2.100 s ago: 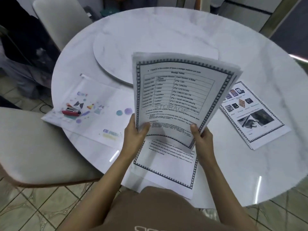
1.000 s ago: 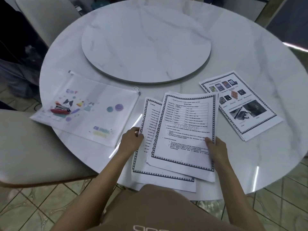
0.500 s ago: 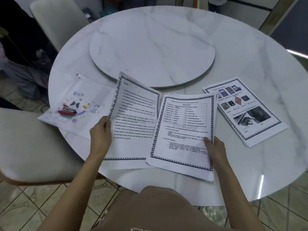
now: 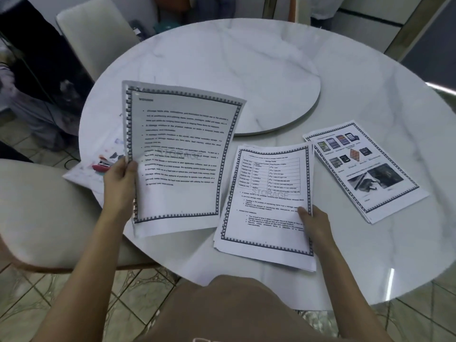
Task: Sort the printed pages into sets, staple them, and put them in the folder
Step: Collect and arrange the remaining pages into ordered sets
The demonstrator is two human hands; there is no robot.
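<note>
Sorting is judged to be the step in hand; no staple can be made out. The bordered text pages [image 4: 177, 154] are gripped at their left edge by the left hand [image 4: 119, 180], thumb on the face, and are held lifted and tilted at nine o'clock of the table [image 4: 370, 77]. The thumb of the right hand [image 4: 315, 225] is laid on the right edge of the chart pile [image 4: 266, 206] at six o'clock (whether fingers are tucked beneath cannot be told). A picture pile [image 4: 365, 169] lies at four o'clock. The folder [image 4: 79, 175], with the stapler [image 4: 102, 165] on it, is half hidden behind the lifted pages. Next, the lifted pages are to be matched to their set and laid down square, with the edges aligned for stapling.
</note>
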